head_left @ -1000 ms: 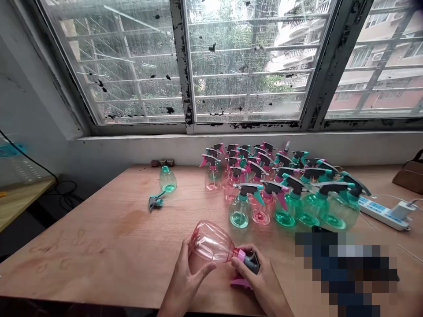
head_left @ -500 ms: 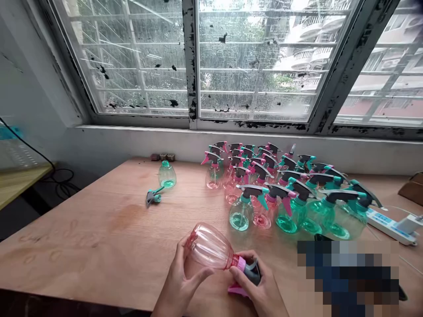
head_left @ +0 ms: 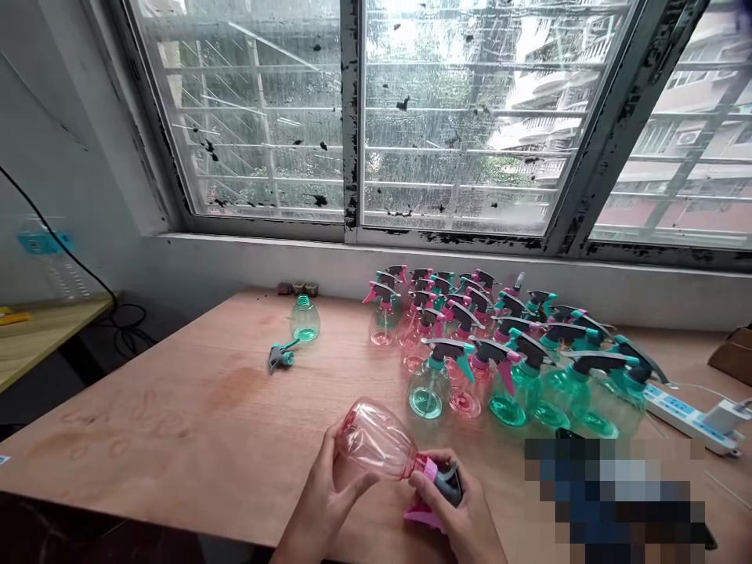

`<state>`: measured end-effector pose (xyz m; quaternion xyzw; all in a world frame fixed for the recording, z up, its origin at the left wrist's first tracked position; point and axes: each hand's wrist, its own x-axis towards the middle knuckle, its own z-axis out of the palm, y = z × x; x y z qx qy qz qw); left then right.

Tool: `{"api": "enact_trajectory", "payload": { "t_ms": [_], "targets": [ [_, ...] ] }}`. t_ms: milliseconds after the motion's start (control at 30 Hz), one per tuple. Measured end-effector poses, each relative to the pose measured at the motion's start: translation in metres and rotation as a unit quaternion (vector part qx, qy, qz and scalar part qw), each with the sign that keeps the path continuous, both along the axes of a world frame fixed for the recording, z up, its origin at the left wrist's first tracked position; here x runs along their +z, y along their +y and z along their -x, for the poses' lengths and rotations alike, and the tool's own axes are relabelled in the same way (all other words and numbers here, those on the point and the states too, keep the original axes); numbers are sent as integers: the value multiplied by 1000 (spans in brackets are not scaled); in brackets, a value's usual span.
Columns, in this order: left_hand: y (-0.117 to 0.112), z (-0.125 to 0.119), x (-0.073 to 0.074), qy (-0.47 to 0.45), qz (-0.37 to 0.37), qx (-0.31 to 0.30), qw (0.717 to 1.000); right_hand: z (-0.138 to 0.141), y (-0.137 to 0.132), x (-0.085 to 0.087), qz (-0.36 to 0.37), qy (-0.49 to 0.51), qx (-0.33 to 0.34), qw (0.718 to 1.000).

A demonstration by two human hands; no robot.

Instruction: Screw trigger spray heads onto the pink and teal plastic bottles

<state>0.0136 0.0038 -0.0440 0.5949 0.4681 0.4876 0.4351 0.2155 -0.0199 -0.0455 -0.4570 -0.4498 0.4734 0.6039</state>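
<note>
A clear pink spray bottle [head_left: 379,440] lies tilted on its side between my hands, its base toward the upper left. My left hand [head_left: 329,489] curls around the base end. At the other end, my right hand [head_left: 455,501] grips the pink-and-grey spray head [head_left: 450,484] where it joins the neck. A pink trigger [head_left: 424,515] shows below the right fingers. Farther off at the left stands an open green bottle [head_left: 305,321], and a grey-and-green spray head [head_left: 280,356] lies in front of it.
Several assembled pink and green spray bottles [head_left: 470,329] crowd the table's right half. A white power strip [head_left: 693,423] with a plug lies beyond them. A blurred-out dark object [head_left: 623,489] lies at the near right. Small blocks [head_left: 298,289] sit by the wall under the window.
The view has tipped up slightly, so the table items appear lower and the left ones farther right. Both hands keep their hold on the pink spray bottle, which has turned slightly.
</note>
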Motion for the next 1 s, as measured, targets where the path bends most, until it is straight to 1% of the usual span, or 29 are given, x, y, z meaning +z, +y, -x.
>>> {"api": "enact_trajectory", "payload": {
  "t_ms": [133, 267, 400, 567, 667, 767, 867, 1000],
  "targets": [
    [-1, -1, 4, -13, -9, -5, 1000, -1, 1, -3, 2, 15, 18, 1000],
    [0, 1, 3, 0, -2, -1, 1000, -2, 2, -7, 1, 27, 21, 999],
    [-1, 2, 0, -3, -5, 1, 1000, -2, 2, -4, -8, 13, 14, 1000],
    [-1, 1, 4, -43, -3, -16, 999, -1, 0, -1, -13, -10, 5, 1000],
    [-1, 1, 6, -29, -11, -13, 999, -1, 1, -1, 2, 7, 11, 1000],
    [-1, 2, 5, -23, -9, -11, 1000, -1, 1, -2, 2, 11, 8, 1000],
    [-1, 1, 4, -41, -6, -16, 999, 0, 1, -2, -5, 2, 4, 1000],
    [-1, -1, 5, -88, -3, -27, 996, 0, 1, -3, -9, 2, 4, 1000]
  ]
}}
